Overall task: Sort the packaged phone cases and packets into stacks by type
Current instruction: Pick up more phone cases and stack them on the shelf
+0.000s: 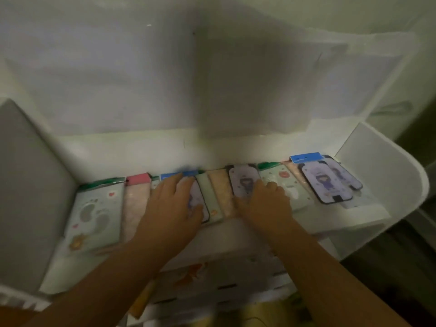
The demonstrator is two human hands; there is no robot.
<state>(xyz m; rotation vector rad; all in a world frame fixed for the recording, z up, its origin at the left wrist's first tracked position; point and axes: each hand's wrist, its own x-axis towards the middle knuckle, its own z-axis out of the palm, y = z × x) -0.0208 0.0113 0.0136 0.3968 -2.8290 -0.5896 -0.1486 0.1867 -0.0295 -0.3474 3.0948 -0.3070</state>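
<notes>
While both arms reach forward | left hand (175,204) fingers spread on purple case (198,204) | right hand (264,201) fingers flat, together

both hands lie on a row of packaged phone cases (326,182) along a white shelf (363,208): left hand (174,204), right hand (264,201).

Head view, single camera, looking forward and down onto a white shelf (236,234).

Worn at head height, close in: both forearms enter from the bottom edge, hands (174,204) near mid-frame over the row of packets (94,213). Wide lens bends the shelf's side panels (382,175); back wall (141,79) fills the upper half. Picture soft, dim.
</notes>
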